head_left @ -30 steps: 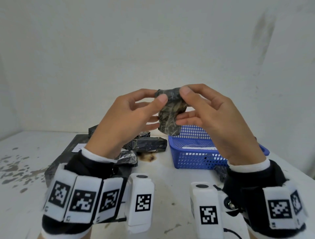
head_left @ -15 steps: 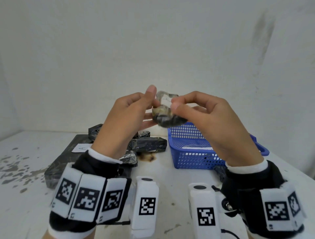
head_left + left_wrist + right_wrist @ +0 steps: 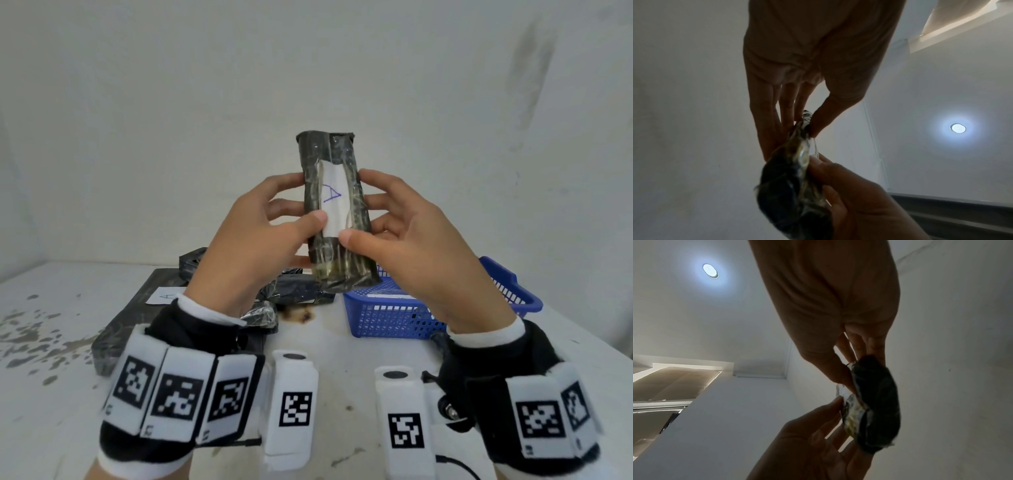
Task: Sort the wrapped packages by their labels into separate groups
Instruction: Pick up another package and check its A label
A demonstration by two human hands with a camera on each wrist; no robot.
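Note:
I hold one dark wrapped package (image 3: 325,150) upright in front of me, above the table. Its white label (image 3: 334,202) faces me and bears a blue hand-drawn "A". My left hand (image 3: 291,205) grips its left side, thumb on the label's lower edge and fingers behind. My right hand (image 3: 373,209) grips the right side the same way. The left wrist view shows the package (image 3: 793,194) end-on, pinched by my left hand (image 3: 803,128). The right wrist view shows the package (image 3: 877,402) against my right hand (image 3: 855,369).
On the white table, several dark wrapped packages (image 3: 301,294) lie in a pile behind my left wrist. Beside them lies a large flat package (image 3: 133,322) with an "A" label (image 3: 164,295). A blue basket (image 3: 387,318) holding a white-labelled item stands at the right.
The package was turned from end-on to upright, so its label now faces me. Both hands shifted their grip to its sides.

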